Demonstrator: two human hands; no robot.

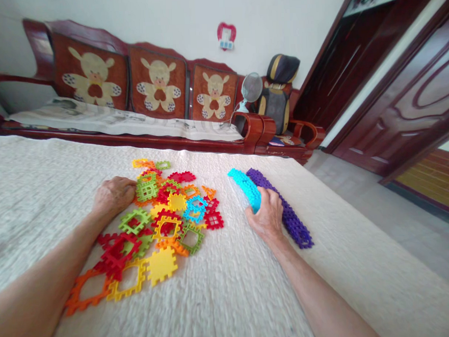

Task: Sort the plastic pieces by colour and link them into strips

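A pile of interlocking plastic building tiles (177, 202) in red, yellow, orange, green and blue lies on the cloth. My left hand (117, 194) rests at the pile's left edge, fingers curled in beside the green window tiles (146, 187); what is between its fingertips is hidden. To the right of the pile, my right hand (267, 212) is closed around the near end of a light blue row of tiles (245, 185), thumb on its left side. A longer purple row of tiles (296, 225) lies just right of that hand, running beside the blue one.
A whitish textured cloth (228, 286) covers the table, whose right edge runs diagonally down. Beyond it stand a wooden sofa (252, 133) with bear cushions (158, 82), a small fan (251, 87) and a seat with a dark backrest (275, 110). Wooden doors (402, 103) are on the right.
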